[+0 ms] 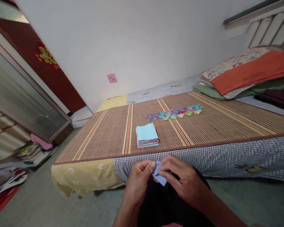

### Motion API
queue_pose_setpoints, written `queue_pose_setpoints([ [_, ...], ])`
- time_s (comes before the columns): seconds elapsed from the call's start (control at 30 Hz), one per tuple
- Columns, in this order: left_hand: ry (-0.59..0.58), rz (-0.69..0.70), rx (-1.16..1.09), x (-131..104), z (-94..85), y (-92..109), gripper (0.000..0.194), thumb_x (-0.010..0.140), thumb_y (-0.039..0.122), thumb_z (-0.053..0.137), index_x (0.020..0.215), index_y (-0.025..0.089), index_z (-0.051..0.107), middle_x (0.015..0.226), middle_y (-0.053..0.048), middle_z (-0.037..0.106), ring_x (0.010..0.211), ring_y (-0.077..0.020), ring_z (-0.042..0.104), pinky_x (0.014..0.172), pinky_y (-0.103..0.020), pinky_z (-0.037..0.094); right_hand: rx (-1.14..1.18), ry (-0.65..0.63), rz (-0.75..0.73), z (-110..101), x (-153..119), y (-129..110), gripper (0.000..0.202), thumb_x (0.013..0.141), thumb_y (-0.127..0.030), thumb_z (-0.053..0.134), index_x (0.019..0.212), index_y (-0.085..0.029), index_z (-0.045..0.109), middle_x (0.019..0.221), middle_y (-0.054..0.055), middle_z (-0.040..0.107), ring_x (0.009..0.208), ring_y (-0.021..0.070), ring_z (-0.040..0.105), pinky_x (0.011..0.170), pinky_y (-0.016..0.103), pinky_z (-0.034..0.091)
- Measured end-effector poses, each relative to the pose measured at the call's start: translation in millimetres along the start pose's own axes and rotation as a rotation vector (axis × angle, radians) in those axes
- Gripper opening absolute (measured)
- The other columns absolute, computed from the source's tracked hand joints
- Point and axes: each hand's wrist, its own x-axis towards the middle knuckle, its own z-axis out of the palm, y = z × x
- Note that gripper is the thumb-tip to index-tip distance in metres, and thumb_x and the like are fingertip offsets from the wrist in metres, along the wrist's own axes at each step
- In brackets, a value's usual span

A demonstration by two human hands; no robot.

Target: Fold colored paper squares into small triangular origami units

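Observation:
Both hands are close together over my lap, at the near edge of the bed. My left hand [140, 176] pinches the left side of a small folded lavender paper [160, 179]. The fingers of my right hand [181, 175] are closed on the paper's upper right part. One flat pointed part of the paper sticks out below the fingertips. Just beyond my hands, a stack of square paper sheets [147, 132] with light blue on top lies on the striped mat. Farther back are rows of small folded paper pieces [174, 112] in several colours.
The striped mat [109, 132] covers most of the bed. Pillows and folded cloth [248, 74] are piled at the right. On the floor at the left are a stack of books or papers [29, 153] and a pink item [41, 142]. A pink note [112, 78] is on the wall.

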Motion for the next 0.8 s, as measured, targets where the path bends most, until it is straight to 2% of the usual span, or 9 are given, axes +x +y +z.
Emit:
queue_pose_setpoints([
  [0.2,0.060,0.007,0.122,-1,4.4,-3,0.048,0.088,0.055,0.071,0.063,0.014,0.066,0.056,0.000,0.056,0.053,-0.0124,0.047,0.054,-0.024,0.037,0.024,0.021,0.033,-1,0,0,0.015,0.099,-0.010,0.058,0.090,-0.021,0.063,0.083,0.003,0.062,0.081,0.0171,0.063,0.073,0.028,0.051],
  [0.47,0.079,0.047,0.159,-4,6.6,4,0.047,0.087,0.053,0.072,0.064,0.015,0.062,0.057,0.002,0.049,0.054,-0.0105,0.039,0.054,-0.024,0.032,0.047,0.063,0.138,2,1,0,0.016,0.096,-0.009,0.057,0.087,-0.021,0.059,0.085,0.001,0.058,0.079,0.0158,0.061,0.072,0.027,0.050],
  [0.8,-0.014,0.098,0.395,-9,-0.9,18,0.044,0.096,0.049,0.060,0.067,0.016,0.056,0.061,0.003,0.042,0.059,-0.0111,0.035,0.055,-0.024,0.028,0.099,0.012,0.323,2,6,-3,0.016,0.091,-0.011,0.061,0.079,-0.021,0.057,0.079,-0.001,0.057,0.072,0.0149,0.057,0.066,0.026,0.045],
])
